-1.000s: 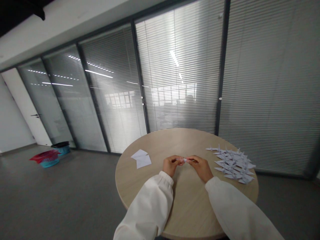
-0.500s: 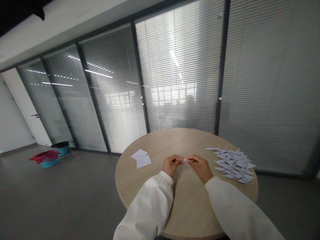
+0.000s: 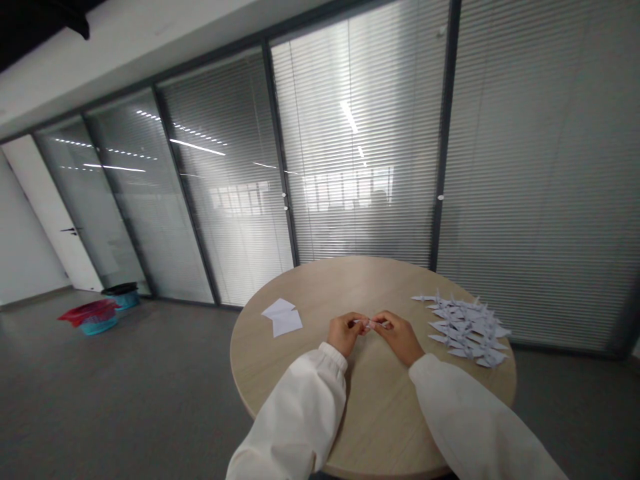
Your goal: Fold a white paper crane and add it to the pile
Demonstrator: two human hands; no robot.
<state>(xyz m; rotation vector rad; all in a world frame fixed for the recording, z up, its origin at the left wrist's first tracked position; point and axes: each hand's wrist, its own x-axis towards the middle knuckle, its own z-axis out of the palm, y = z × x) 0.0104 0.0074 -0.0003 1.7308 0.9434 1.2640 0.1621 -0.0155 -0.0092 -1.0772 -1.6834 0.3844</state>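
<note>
Over the middle of the round table, my left hand [image 3: 346,331] and my right hand [image 3: 398,335] meet at the fingertips. Between them they pinch a small folded white paper [image 3: 368,325], mostly hidden by the fingers, so its shape is hard to make out. Several folded paper cranes [image 3: 470,330] lie in packed rows to the right of my right hand. Left of my left hand are flat white paper sheets [image 3: 287,321], partly overlapping.
The round wooden table [image 3: 370,280] has its far edge close to a glass partition with blinds [image 3: 360,133]. On the floor at the left stand a blue bin with a red bag [image 3: 97,320] and another with a black bag [image 3: 123,297].
My fingertips have come closer together, and less of the folded paper shows between them. The cranes and the flat sheets lie as before.
</note>
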